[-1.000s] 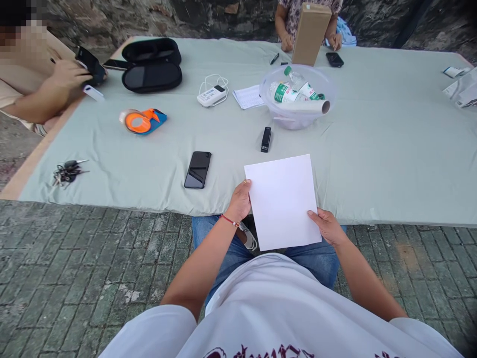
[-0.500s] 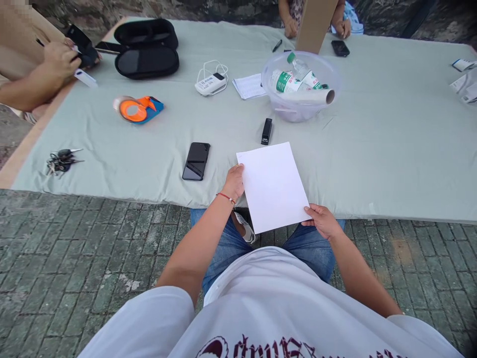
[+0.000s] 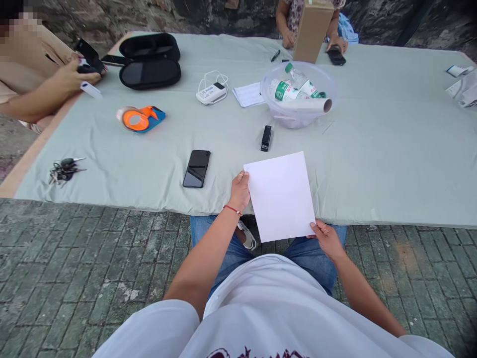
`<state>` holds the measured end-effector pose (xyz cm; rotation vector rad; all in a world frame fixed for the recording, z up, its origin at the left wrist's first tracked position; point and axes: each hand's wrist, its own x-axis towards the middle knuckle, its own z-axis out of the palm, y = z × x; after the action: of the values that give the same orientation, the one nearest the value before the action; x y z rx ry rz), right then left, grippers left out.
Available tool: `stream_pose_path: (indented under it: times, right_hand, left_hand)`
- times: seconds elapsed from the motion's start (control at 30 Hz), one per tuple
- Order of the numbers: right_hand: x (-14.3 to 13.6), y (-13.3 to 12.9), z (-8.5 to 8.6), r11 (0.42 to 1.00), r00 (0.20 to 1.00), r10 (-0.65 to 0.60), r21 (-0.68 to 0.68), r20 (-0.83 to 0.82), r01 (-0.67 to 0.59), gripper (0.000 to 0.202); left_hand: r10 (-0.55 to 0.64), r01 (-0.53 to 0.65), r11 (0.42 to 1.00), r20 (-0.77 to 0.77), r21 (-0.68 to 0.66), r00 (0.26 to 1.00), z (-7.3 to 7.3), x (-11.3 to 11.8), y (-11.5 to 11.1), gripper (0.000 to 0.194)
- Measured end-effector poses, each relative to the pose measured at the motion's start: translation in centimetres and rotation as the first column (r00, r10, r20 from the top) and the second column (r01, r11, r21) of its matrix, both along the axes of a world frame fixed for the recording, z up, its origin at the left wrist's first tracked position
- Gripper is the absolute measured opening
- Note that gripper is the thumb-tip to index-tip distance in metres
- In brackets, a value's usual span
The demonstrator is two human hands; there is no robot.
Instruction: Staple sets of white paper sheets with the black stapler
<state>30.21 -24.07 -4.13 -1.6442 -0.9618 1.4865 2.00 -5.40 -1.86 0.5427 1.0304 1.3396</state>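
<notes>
A white sheet of paper (image 3: pixel 281 196) is held tilted over the near edge of the table, its lower part above my lap. My left hand (image 3: pixel 239 190) pinches its left edge near the upper corner. At the lower right corner, my right hand (image 3: pixel 328 237) grips it with the thumb on top and the fingers underneath. Just beyond the sheet lies a small black stapler (image 3: pixel 266 138). A black phone (image 3: pixel 197 169) rests on the cloth to the left of my left hand.
A clear basin (image 3: pixel 298 119) holds bottles and a roll. Nearby are written papers (image 3: pixel 248 95), a white corded device (image 3: pixel 211 93), an orange-blue tape dispenser (image 3: pixel 141 119), keys (image 3: pixel 65 170) and an open black case (image 3: pixel 149 74). Two people sit around the table, near a cardboard box (image 3: pixel 313 32).
Both my hands have shifted the paper slightly right and turned it a little. The view has tipped up slightly. Across the table, a person's hand now covers part of a phone.
</notes>
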Motion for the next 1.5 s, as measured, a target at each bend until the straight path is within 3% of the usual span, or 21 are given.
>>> stream_pose_path:
  times: [0.23, 0.4, 0.53, 0.73, 0.97, 1.5]
  right_hand:
    - [0.2, -0.3, -0.4, 1.0, 1.0, 0.003, -0.018, -0.018, -0.003, 0.042]
    - [0.1, -0.5, -0.4, 0.997, 0.999, -0.002, -0.072, -0.036, 0.0, 0.045]
    - [0.1, -0.5, -0.2, 0.994, 0.997, -0.033, -0.102, -0.064, 0.026, 0.044]
    - [0.1, -0.1, 0.1, 0.982, 0.99, -0.075, -0.179, -0.115, 0.054, 0.045]
    - [0.0, -0.1, 0.6, 0.972, 0.986, -0.115, -0.217, -0.124, 0.086, 0.044]
    - [-0.2, -0.4, 0.2, 0.973, 0.986, -0.112, -0.216, -0.126, 0.083, 0.041]
  left_hand:
    - [-0.007, 0.007, 0.999, 0.002, 0.051, 1.0, 1.0, 0.0, -0.5, 0.036]
    - [-0.073, 0.08, 0.994, -0.098, 0.076, 0.993, 1.1, -0.8, -0.4, 0.063]
    - [-0.119, 0.128, 0.991, -0.219, 0.027, 0.968, 0.8, -1.2, -0.1, 0.046]
    - [-0.063, 0.069, 0.998, -0.368, 0.002, 0.928, -1.0, -1.3, 0.8, 0.019]
    - [-0.037, 0.056, 0.998, -0.507, 0.022, 0.861, -3.0, -1.7, 1.4, 0.014]
    - [-0.101, 0.05, 0.978, -0.25, -0.203, 0.963, -1.5, -1.6, 1.9, 0.01]
